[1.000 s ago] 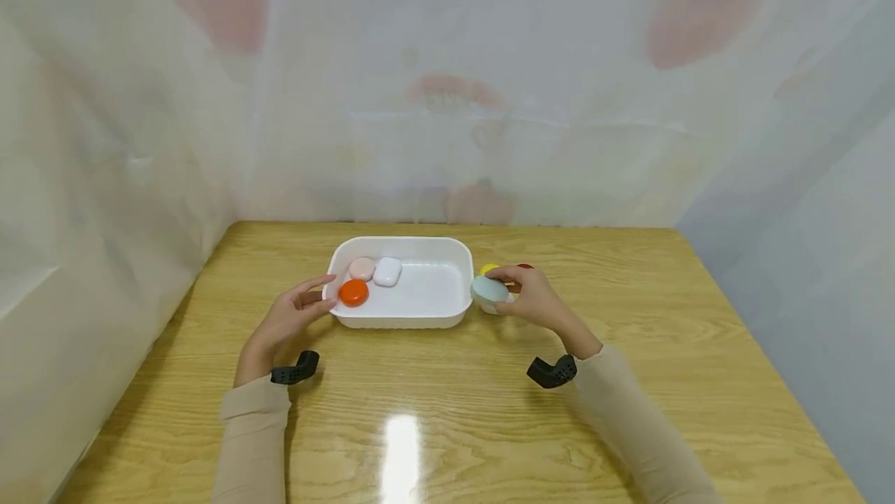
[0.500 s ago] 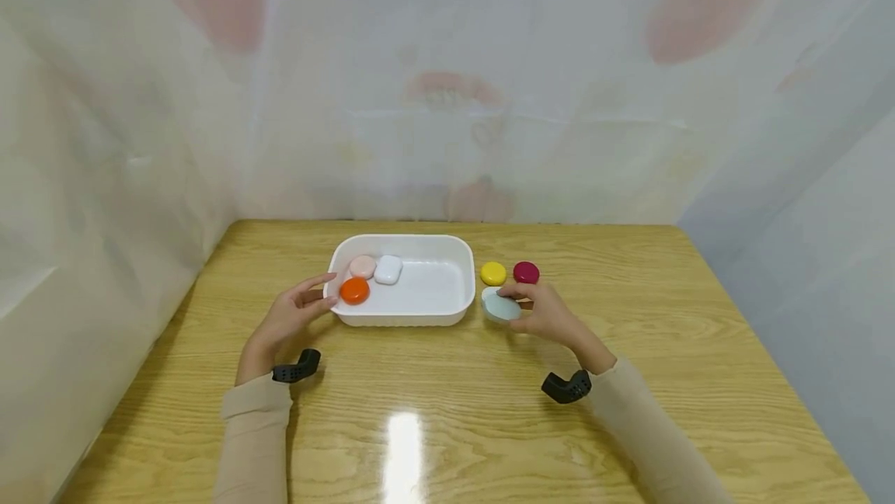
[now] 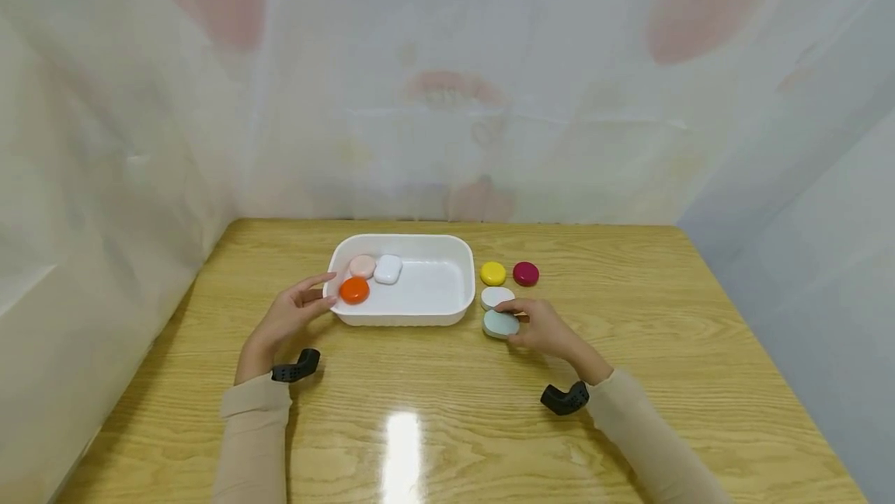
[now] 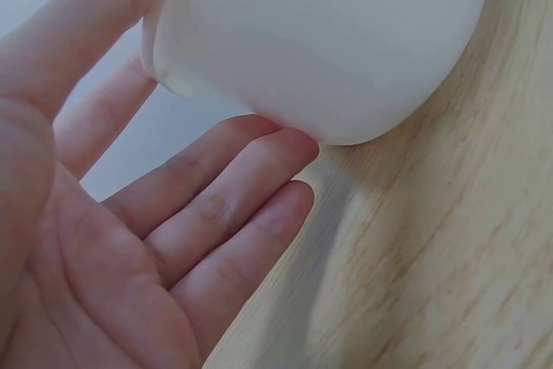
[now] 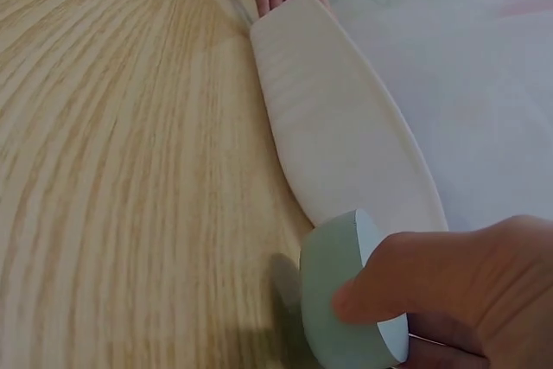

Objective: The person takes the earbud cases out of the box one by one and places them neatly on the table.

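We saw the person's right hand point(image 3: 548, 330) pinching a pale green, smooth, flat-faced rounded piece point(image 3: 501, 324) just off the near right corner of a white, plastic-looking rectangular tray point(image 3: 400, 321), which stood left of centre toward the far edge of the wood-grain tabletop point(image 3: 475, 418). We feared a nudge most: a white oval piece point(image 3: 495, 298) lay close behind the green one, so a fingertip could have knocked it against the tray. With the thumb on a smooth curved side, the green piece could also have slipped. The person's left hand point(image 3: 288, 319) lay with fingers loosely apart against the tray's left end, so a push there might have slid it and shifted the glossy orange disc point(image 3: 354, 290) inside. We could not tell whether the green piece bore on the tabletop or touched the white one; fingers hid part of each. The left wrist view cut off most of the tray.
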The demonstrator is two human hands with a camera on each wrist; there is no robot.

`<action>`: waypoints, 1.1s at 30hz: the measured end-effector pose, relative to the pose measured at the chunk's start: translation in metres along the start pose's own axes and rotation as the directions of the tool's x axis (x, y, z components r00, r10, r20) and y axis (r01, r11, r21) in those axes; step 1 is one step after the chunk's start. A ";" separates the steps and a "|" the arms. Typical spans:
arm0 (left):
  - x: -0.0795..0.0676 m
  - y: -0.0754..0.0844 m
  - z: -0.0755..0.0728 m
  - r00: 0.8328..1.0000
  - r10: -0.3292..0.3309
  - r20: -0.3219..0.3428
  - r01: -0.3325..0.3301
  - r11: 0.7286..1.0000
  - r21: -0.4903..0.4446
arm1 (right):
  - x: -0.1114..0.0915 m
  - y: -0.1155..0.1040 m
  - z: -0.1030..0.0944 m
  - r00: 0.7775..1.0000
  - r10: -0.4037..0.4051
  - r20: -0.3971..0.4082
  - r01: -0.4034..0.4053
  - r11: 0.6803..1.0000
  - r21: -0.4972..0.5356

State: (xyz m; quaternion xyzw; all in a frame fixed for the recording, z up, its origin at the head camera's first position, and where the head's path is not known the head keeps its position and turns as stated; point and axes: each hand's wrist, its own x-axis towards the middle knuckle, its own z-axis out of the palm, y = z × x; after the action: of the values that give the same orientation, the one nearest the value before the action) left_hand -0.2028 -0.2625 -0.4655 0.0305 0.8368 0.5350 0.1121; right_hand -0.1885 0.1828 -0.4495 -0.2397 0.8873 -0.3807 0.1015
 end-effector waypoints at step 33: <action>0.001 -0.001 0.002 1.000 0.008 -0.005 -0.008 1.000 0.000 | 0.001 -0.007 -0.008 0.997 -0.034 0.069 0.032 0.999 0.027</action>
State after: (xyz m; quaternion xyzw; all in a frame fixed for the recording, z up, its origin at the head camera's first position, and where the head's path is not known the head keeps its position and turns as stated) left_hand -0.2029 -0.2613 -0.4670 0.0326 0.8371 0.5354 0.1076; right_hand -0.1901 0.1832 -0.4386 -0.2660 0.8741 -0.3854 0.1290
